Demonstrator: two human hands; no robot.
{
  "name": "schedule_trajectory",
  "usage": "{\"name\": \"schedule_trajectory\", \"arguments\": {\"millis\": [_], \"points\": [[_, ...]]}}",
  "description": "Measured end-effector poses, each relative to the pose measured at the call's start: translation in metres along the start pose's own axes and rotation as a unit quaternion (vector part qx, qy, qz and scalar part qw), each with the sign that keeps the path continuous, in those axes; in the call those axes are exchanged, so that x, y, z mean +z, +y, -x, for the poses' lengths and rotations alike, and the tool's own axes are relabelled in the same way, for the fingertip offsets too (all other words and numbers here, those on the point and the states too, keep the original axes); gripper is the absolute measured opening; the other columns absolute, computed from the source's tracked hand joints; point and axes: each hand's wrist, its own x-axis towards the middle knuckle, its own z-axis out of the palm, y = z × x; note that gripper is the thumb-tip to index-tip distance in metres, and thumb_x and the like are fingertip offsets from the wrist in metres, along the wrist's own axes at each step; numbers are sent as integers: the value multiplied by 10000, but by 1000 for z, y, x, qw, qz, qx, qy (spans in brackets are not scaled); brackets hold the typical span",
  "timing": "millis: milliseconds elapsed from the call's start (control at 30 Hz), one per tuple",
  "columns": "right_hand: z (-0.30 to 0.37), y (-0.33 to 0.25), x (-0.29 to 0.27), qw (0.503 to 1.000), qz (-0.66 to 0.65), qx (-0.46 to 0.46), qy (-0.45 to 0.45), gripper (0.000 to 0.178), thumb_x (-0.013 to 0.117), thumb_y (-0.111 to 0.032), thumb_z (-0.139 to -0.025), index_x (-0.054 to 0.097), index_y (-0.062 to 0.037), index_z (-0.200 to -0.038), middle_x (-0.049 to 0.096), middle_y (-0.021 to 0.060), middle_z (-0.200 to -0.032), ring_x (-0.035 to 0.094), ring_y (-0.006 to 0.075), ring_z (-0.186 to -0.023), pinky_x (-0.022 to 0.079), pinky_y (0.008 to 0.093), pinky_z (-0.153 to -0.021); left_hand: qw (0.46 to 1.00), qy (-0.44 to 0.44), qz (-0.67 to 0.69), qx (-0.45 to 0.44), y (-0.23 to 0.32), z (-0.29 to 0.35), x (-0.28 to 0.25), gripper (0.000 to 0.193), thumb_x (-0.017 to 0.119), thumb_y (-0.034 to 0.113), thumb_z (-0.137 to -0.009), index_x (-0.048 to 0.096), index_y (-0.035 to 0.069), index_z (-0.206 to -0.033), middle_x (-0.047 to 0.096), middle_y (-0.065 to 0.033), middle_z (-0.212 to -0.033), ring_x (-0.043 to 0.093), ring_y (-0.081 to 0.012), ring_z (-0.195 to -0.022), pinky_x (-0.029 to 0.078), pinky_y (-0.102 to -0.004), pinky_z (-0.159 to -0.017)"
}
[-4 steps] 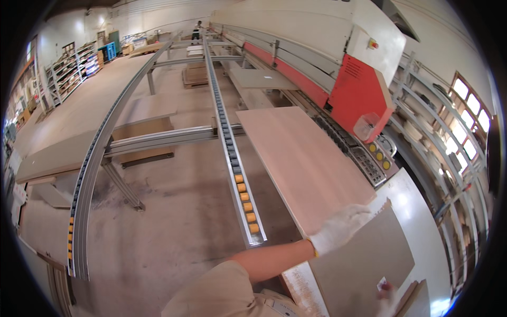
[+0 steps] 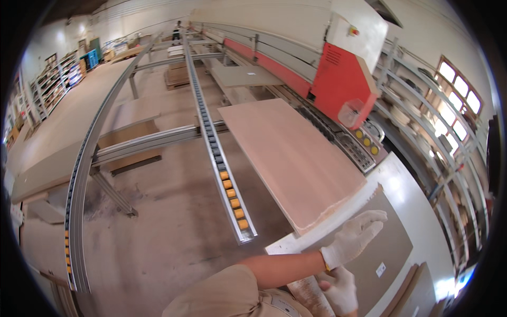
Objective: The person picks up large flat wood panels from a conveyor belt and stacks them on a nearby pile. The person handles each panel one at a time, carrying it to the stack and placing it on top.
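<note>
My left hand point(image 2: 356, 239), in a white glove, hovers over the grey board point(image 2: 393, 232) with its fingers stretched out and nothing held. Lower down, close by the left wrist, my right hand point(image 2: 340, 290) is also gloved, with bare fingertips showing. Its fingers look loosely bent, the thumb stands apart, and I see nothing in it. A white label point(image 2: 381, 270) lies on the grey board. Beyond my left hand, a pinkish-brown panel point(image 2: 290, 158) stretches away beside the machine; pale dust lines its near edge point(image 2: 322, 215).
A large white machine with a red cover point(image 2: 343, 84) stands on the right, with yellow round buttons point(image 2: 366, 141). Left of the panel runs a roller rail point(image 2: 214, 145), and farther left another rail point(image 2: 79, 174). Boards point(image 2: 414, 293) stand at lower right. Another person point(image 2: 177, 31) is far off.
My left hand has drawn back from the panel's near edge over the grey board. My right hand has moved left, from beside the label to near my left wrist. The view has shifted slightly.
</note>
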Motion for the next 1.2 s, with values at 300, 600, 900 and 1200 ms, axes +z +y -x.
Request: {"name": "schedule_trajectory", "arguments": {"millis": [300,600,900,1200], "points": [[-11,16,20,943,319,-51,84,461,735,-531,-854,690,-73,-886,720,138,-862,716,399,-805,587,478,-704,980,91,161,75,-18,27,-5,348,418,101,-1112,548,-70,-1386,568,-206,-1430,549,-339,-1351,417,-443,-1212],[0,55,-17,857,369,-284,218,288,726,-364,-850,638,-100,-777,667,81,-814,670,272,-662,538,400,-552,964,-21,264,17,-18,12,21,361,419,158,-1098,566,-67,-1340,602,-249,-1377,564,-385,-1332,398,-509,-1216],[6,12,-8,910,408,-29,64,286,673,-361,-851,683,-95,-746,692,86,-766,705,294,-711,567,436,-569,987,-41,145,51,-27,13,20,360,446,168,-1087,561,-38,-1358,607,-249,-1384,547,-394,-1351,387,-510,-1211],[-15,4,-7,907,386,-22,-167,249,605,-299,-899,717,-100,-798,727,113,-868,721,317,-830,581,461,-692,965,-222,-3,138,-8,-4,2,427,505,230,-1029,618,-5,-1366,621,-170,-1415,417,-354,-1482,140,-518,-1274]]}}
